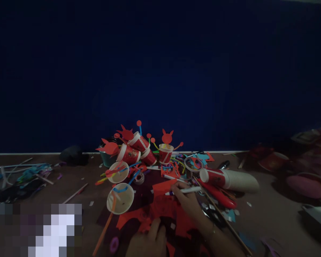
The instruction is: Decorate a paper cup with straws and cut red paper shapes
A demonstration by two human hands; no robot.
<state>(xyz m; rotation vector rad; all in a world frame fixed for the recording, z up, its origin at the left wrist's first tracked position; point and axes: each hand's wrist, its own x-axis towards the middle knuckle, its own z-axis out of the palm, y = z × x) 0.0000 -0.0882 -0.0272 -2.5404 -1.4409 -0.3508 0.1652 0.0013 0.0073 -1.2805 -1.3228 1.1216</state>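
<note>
My right hand (186, 200) is closed around a white marker (193, 189), its dark tip pointing left over a sheet of red paper (160, 187). Near the bottom edge, my left hand (149, 239) rests with bent fingers against the red paper, some of them hidden. Cut red pieces lie between the hands. Left of them stand two white paper cups (124, 204) with bent straws in them. Behind is a red paper cup (166, 154) with a red eared cutout and straw arms, beside several similar tipped cups (130, 154).
A stack of paper cups (238, 180) lies at right, beside a red tool handle (222, 198) and a long thin stick (224, 217). A tape roll (139, 178) sits behind the white cups. Straws and scraps litter the surface. A blue wall (160, 78) rises behind.
</note>
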